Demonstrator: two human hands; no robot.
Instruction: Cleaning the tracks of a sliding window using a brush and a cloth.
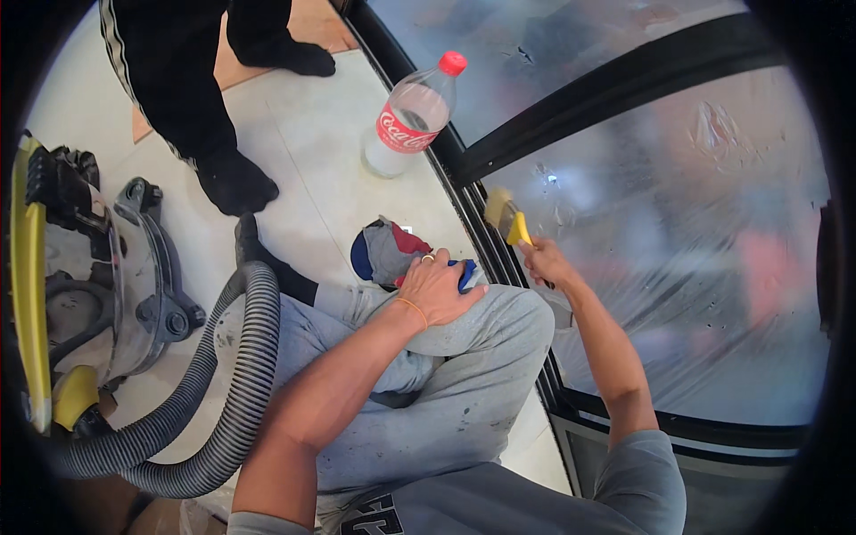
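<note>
Yellow-handled brush (pixel 509 219) beside the black window frame (pixel 624 102).
From where I stand, the right hand (pixel 547 264) grips the brush near the frame; left of the frame, the left hand (pixel 439 290) rests on a knee (pixel 517 321), by blue fabric (pixel 467 275), its grip impossible to tell.

The bottle (pixel 408 120) stands left of the brush (pixel 517 229)

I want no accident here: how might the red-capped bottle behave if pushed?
The bottle may tip, as it stands tall and narrow. If fallen, it could roll, having a round body. Its clear plastic suggests slightly squeezable walls.
</note>
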